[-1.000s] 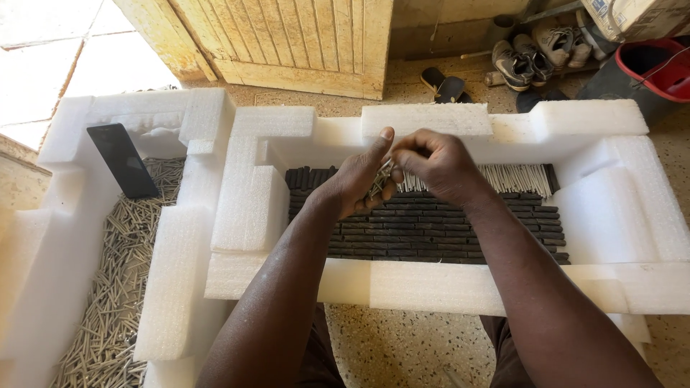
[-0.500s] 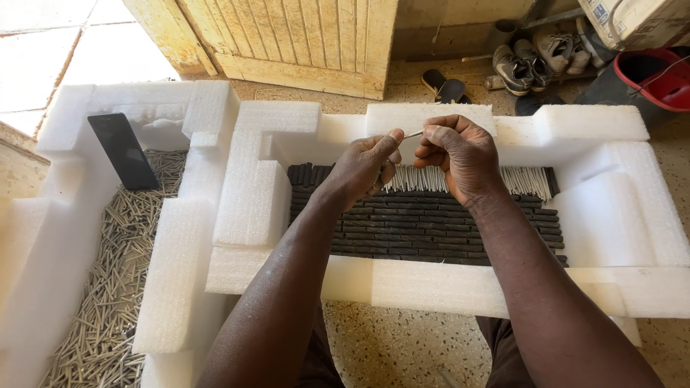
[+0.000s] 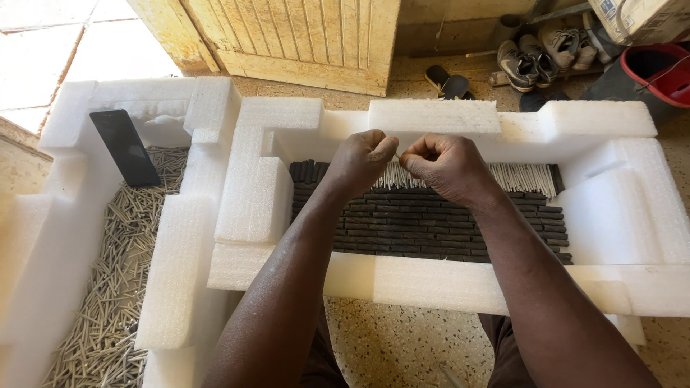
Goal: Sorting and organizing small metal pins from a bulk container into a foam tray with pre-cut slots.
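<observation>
Thin pale stick (image 3: 397, 152), barely visible, sits pinched between the fingertips of both hands above the far end of the nearer foam tray (image 3: 431, 276). The left hand (image 3: 364, 159) is curled nearly closed, thumb pressed against forefinger on one end of the stick; the right hand (image 3: 445, 165) is curled the same way, thumb and forefinger nipping the other end, the two hands almost touching. How much of the stick runs between them is too small to tell.

Below the hands, the tray is a white, grainy block of packing foam with stepped, squared-off walls. Its floor is covered by dark rods (image 3: 431, 223) laid in tight rows, matte and charcoal-coloured. Along the far edge of these lies a row of pale sticks (image 3: 517, 176), slim and straight, side by side.

To the left stands a second foam tray (image 3: 72, 115) of the same white material, holding a loose heap of straw-coloured sticks (image 3: 108, 287) lying in all directions. A flat black phone (image 3: 125, 147) leans against its far wall.

Beyond the trays are a yellowish wooden door (image 3: 302, 36) of upright planks, a speckled floor (image 3: 402, 345), worn shoes (image 3: 525, 61), a dark sandal (image 3: 442, 77) and a red bucket (image 3: 665, 72) at the far right. A white box (image 3: 643, 18) with printed markings sits in the top right corner.
</observation>
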